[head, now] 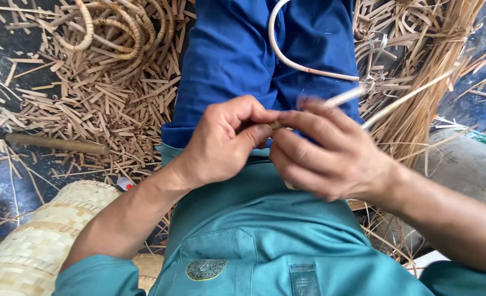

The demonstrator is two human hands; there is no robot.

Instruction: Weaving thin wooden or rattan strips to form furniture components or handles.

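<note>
Both hands meet over the lap: the left hand [226, 140] pinches the end of a pale rattan strip [303, 68] between thumb and forefinger, and the right hand [325, 151] has its fingers closed round the same strip just beside it. One strip, looping up over the blue trousers [232, 49]. It looks light and springy, best held near the end. The motion blur there hides the tip. Also around: one woven basket [29, 235], one wooden-handled tool [56, 143], countless offcuts [106, 104].
</note>
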